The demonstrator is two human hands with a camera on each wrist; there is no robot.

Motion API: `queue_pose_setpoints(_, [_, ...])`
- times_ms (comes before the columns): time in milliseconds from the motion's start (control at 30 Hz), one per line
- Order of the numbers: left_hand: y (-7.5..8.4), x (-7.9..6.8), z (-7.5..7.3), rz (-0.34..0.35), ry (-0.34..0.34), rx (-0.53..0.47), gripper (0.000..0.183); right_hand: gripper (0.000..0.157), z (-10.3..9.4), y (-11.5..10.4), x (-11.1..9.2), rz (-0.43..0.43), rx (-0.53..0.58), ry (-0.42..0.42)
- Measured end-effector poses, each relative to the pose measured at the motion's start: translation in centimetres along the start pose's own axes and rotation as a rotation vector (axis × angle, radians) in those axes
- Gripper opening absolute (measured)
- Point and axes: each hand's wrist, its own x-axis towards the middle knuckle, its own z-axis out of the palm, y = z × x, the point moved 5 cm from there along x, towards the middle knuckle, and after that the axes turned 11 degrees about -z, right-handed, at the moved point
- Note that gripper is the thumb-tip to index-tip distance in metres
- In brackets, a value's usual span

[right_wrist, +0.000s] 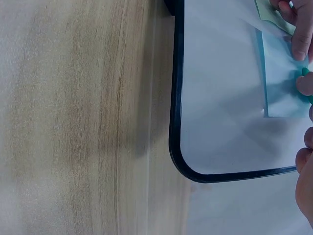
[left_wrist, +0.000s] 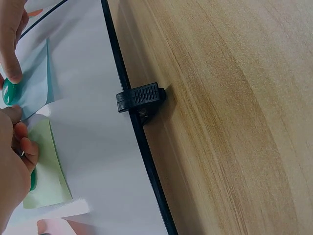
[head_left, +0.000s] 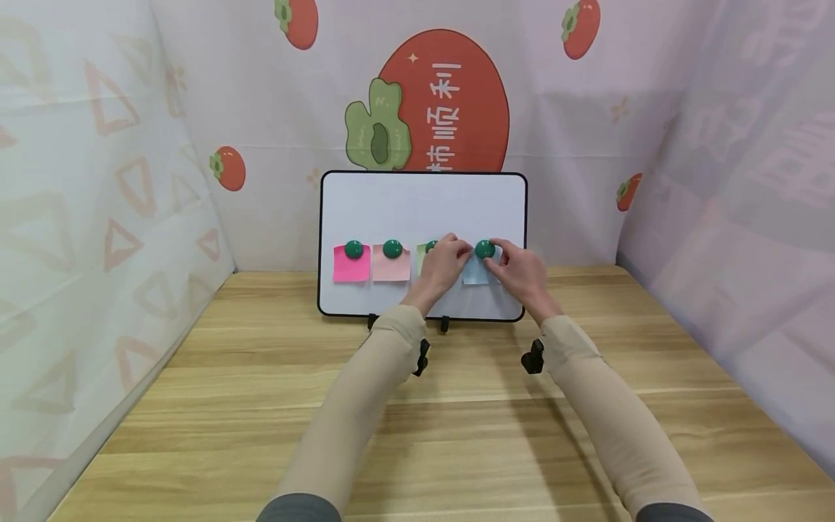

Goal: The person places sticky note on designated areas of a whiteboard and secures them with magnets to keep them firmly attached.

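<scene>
My right hand point(head_left: 524, 274) pinches a round green magnet point(head_left: 485, 249) between thumb and forefinger, over the top of a blue sticky note point(head_left: 475, 272). My left hand point(head_left: 443, 264) holds that note at its upper left edge, fingers curled. Both hands are up against a white whiteboard point(head_left: 417, 203) with a black frame. Behind the left hand, a light green note point(left_wrist: 48, 166) is partly hidden, with its own green magnet point(left_wrist: 33, 180). Further left hang a hot pink note point(head_left: 352, 270) and a pale pink note point(head_left: 391, 270), each under a green magnet.
The whiteboard stands at the back of a wooden table point(head_left: 261, 406) on black feet point(head_left: 445, 324). A white cloth point(head_left: 567, 130) printed with persimmons hangs behind it, with more cloth along both sides. A black device point(head_left: 533, 357) is strapped at each wrist.
</scene>
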Motion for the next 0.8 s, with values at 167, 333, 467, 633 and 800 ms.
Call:
queue_pose_setpoints(167, [0.03,0.06,0.12,0.002,0.002,0.012,0.02,0.04,0.27,0.23,0.07,0.012,-0.017,0.005])
queue_pose_setpoints(333, [0.18,-0.02,0.0,0.022,0.023,0.024,0.02,0.039,0.53,0.21,0.11,0.015,-0.037,0.007])
queue_pose_setpoints(467, [0.2,-0.12,-0.08,0.035,0.036,0.031,0.02,0.039,0.51,0.01,0.1,-0.005,-0.027,0.035])
queue_pose_setpoints(633, [0.17,-0.25,-0.06,0.048,0.038,0.041,0.025,0.038,0.45,-0.23,-0.05,-0.024,-0.018,0.057])
queue_pose_setpoints(800, [0.35,-0.29,-0.11,0.052,0.022,0.045,0.024,0.037,0.49,-0.25,-0.3,-0.019,-0.017,0.063])
